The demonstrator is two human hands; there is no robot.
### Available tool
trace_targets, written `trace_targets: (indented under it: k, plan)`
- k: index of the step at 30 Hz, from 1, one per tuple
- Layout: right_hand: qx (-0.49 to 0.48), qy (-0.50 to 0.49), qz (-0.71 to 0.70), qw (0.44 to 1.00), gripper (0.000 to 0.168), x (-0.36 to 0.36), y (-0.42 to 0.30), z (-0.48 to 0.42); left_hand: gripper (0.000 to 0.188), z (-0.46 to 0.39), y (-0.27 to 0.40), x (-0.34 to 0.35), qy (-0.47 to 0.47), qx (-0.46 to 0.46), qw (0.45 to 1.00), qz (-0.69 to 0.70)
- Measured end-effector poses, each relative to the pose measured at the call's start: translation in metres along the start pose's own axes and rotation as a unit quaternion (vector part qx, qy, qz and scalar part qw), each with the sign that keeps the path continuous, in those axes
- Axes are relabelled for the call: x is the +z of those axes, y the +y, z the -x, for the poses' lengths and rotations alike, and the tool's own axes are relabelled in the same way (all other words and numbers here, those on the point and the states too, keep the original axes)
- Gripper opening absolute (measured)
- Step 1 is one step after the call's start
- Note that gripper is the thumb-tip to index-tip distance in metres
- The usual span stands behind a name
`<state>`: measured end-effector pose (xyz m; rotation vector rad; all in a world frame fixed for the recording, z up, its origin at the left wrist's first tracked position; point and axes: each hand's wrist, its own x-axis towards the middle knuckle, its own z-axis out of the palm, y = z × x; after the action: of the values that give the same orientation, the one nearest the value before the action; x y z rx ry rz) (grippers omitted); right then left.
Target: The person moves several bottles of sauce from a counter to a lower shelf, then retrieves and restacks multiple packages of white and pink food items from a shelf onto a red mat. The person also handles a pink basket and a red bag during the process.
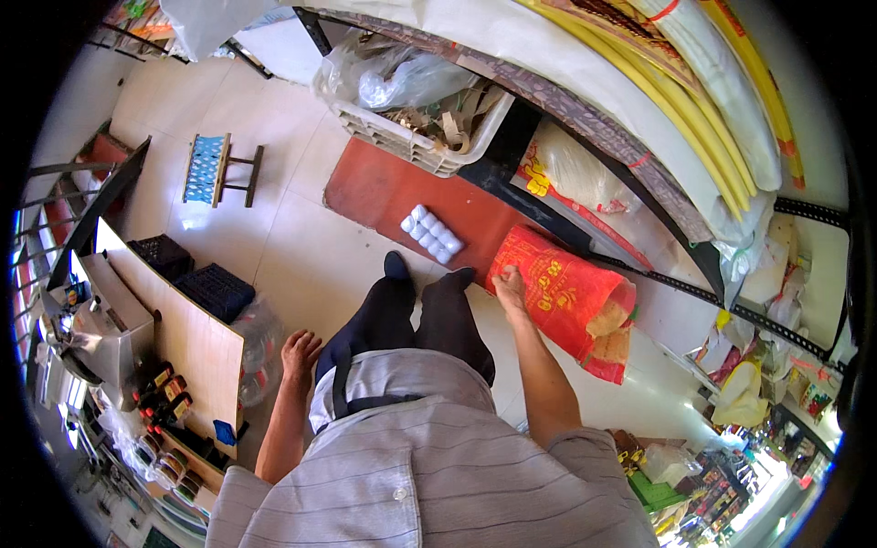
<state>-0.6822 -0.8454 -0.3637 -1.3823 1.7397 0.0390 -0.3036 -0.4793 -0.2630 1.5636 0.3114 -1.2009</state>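
My left hand (300,353) hangs beside my left thigh with its fingers slightly apart and nothing in it. My right hand (508,284) is in front of a red sack (548,291) with yellow printing; its fingers are curled, and whether they grip the sack's edge cannot be told. The sack leans by the shelf with its mouth towards the lower right, showing tan contents. Beyond my feet, a plastic-wrapped pack of white rounded items (431,233) lies on a reddish-brown board (370,185) on the floor.
A white plastic crate (411,147) holding plastic bags and scraps stands past the board. Shelving with long rolls (616,89) runs along the right. A small folding stool (205,170) stands at the upper left. Dark crates (214,291) and a wooden counter (185,329) with bottles are on my left.
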Motion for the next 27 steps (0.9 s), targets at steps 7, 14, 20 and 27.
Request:
trace_targets:
  k: [7, 14, 20, 27]
  plan:
    - [-0.025, 0.020, -0.219, 0.975, 0.034, -0.070, -0.059, 0.060, 0.040, -0.031, 0.050, 0.057, -0.016, -0.002, 1.000, -0.005]
    - [-0.297, 0.179, -0.244, 0.906, 0.028, -0.182, -0.201, 0.131, 0.041, -0.101, 0.048, 0.048, -0.013, -0.019, 0.999, -0.032]
    - [-0.535, 0.428, -0.081, 0.724, 0.024, -0.347, -0.350, 0.227, 0.039, -0.110, 0.075, 0.052, 0.020, 0.007, 1.000, -0.005]
    - [-0.641, 0.601, -0.054, 0.474, 0.016, -0.522, -0.451, 0.305, 0.036, -0.086, 0.083, 0.059, 0.014, 0.063, 0.998, 0.021]
